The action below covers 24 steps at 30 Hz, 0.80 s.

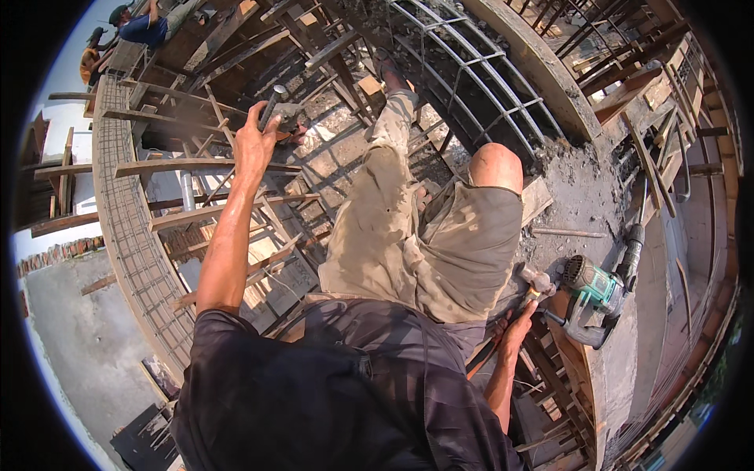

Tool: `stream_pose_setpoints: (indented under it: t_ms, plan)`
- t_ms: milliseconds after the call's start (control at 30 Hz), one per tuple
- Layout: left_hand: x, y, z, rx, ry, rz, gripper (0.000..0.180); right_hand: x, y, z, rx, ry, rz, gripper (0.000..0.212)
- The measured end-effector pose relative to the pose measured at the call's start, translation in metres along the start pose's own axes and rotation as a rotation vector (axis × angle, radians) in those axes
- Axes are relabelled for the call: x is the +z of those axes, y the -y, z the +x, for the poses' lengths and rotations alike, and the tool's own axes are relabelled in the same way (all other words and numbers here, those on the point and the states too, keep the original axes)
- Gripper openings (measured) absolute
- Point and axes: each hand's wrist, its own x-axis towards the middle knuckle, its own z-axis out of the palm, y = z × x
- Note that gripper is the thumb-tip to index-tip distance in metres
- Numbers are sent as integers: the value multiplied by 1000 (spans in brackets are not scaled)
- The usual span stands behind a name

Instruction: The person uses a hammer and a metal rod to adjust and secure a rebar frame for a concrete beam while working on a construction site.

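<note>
My left hand (255, 149) is raised out to the left, its fingers wrapped round a short dark metal rod (272, 104) with a rounded upper end. Low on my right side, my right hand (514, 328) grips a hammer (537, 281) by its handle, the metal head pointing up beside my bent knee. Just beyond it a green and black rotary hammer drill (594, 288) lies on the rough concrete ledge (561, 188). A thin rod (569, 233) lies on the same ledge, above the drill. The lower end of the hammer handle is hidden by my fingers.
Steel rebar (479, 67) runs along an open beam form ahead. On the left, a curved rebar mesh (129, 212) and many wooden planks (181, 166) cross over gaps. Two people, one in a blue shirt (144, 30), are at the far left.
</note>
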Motion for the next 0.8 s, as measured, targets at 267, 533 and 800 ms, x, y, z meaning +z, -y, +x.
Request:
stream_pose_setpoints:
  t_ms: [267, 533, 800]
  plan:
    - [-5, 79, -37, -241, -211, -297, 68, -1, 1, 1, -12, 38, -31, 73]
    - [-9, 76, -23, -282, -241, -695, 68, 4, -9, -1, -115, 45, -40, 71]
    - [-98, -59, 14, -77, -186, -1289, 58, 8, 4, -5, -54, -13, -85, 74]
